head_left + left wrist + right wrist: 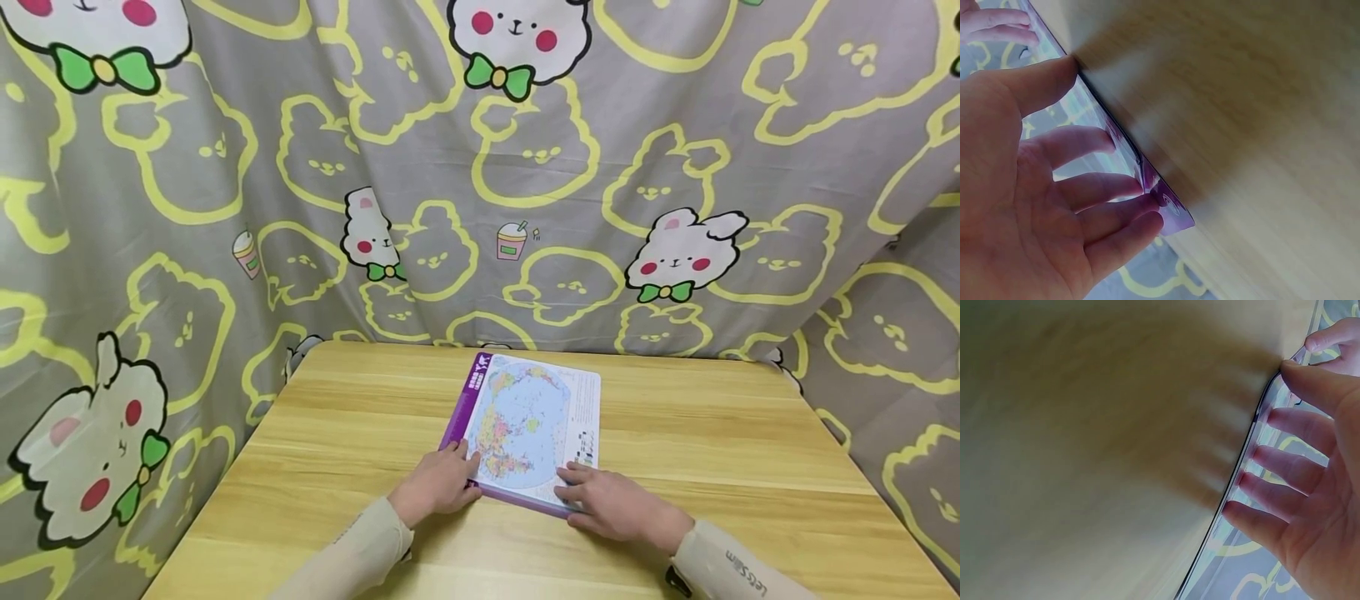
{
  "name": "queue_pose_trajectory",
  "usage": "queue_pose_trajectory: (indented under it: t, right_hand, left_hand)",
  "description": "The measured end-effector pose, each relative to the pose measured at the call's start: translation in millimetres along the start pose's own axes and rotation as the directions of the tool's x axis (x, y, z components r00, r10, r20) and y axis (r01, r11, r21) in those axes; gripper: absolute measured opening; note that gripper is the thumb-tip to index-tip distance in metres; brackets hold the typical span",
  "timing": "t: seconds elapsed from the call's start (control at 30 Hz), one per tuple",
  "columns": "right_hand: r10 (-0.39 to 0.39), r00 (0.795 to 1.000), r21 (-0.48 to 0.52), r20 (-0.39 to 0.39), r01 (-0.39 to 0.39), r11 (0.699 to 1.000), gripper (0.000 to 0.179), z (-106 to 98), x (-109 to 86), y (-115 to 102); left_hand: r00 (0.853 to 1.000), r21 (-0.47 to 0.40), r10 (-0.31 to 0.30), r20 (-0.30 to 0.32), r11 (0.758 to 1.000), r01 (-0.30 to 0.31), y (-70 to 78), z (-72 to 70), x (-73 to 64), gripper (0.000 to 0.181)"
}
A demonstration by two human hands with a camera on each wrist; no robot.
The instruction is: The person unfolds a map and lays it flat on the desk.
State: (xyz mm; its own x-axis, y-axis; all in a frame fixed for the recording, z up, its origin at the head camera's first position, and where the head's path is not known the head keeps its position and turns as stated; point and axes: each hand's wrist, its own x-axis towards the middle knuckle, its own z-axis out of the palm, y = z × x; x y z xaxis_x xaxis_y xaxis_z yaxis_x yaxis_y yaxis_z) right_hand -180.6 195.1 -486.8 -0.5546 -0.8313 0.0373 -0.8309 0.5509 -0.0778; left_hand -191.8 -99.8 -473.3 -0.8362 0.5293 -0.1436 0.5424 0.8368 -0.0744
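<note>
A flat rectangular world map board point(536, 425) lies on the wooden table, with a purple strip point(459, 417) along its left side and pale rounded corners. At its near left corner, my left hand point(442, 482) touches the edge, fingers spread and thumb at the near side. My right hand point(617, 504) rests at the near right corner, its fingers lying over the map's edge. In the left wrist view, the fingertips point(1138, 184) meet the purple edge. The right wrist view shows several fingers point(1291, 465) nearly straight along the board's glossy side.
The wooden table point(735, 467) extends around the board on all sides. A grey curtain point(435, 142) with yellow outlines and white cartoon bunnies hangs behind the table's far edge and along both sides.
</note>
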Motion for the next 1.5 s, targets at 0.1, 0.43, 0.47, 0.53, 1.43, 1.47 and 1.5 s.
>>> queue_pose_trajectory:
  t: [0.1,0.43,0.47,0.53,1.43,1.47,1.5]
  right_hand:
    - [0.015,1.0,0.015,0.014,-0.015,1.0,0.039,-0.4,-0.3,0.9]
    - [0.002,1.0,0.007,-0.026,-0.002,1.0,0.038,3.2,-2.0,6.0]
    - [0.002,1.0,0.007,-0.027,-0.002,1.0,0.038,3.5,-2.1,6.6]
    - [0.005,1.0,0.011,-0.024,-0.004,1.0,0.038,3.8,-2.5,7.5]
    - [0.027,0.999,0.014,-0.04,-0.026,1.0,0.04,4.0,-4.4,14.1]
    - [0.029,0.999,0.013,-0.039,-0.028,1.0,0.04,3.9,-4.3,14.5]
    - [0.03,0.999,0.014,-0.039,-0.03,0.999,0.04,3.9,-4.2,14.9]
  left_hand:
    - [1.0,-0.003,-0.001,-0.003,1.0,0.0,1.1,-0.6,-0.8,0.058]
    - [1.0,0.012,0.006,0.006,1.0,-0.006,4.5,0.2,-3.1,0.056]
    - [1.0,0.015,0.007,0.007,1.0,-0.007,4.8,0.6,-3.1,0.056]
    - [1.0,0.021,0.008,0.006,1.0,-0.008,5.5,1.4,-3.2,0.055]
    - [0.999,0.051,0.024,-0.023,0.998,-0.023,14.8,3.1,-8.7,0.051]
    - [0.999,0.053,0.025,-0.025,0.998,-0.024,15.1,2.7,-8.9,0.05]
    - [0.999,0.056,0.027,-0.028,0.998,-0.025,15.2,2.6,-8.8,0.05]
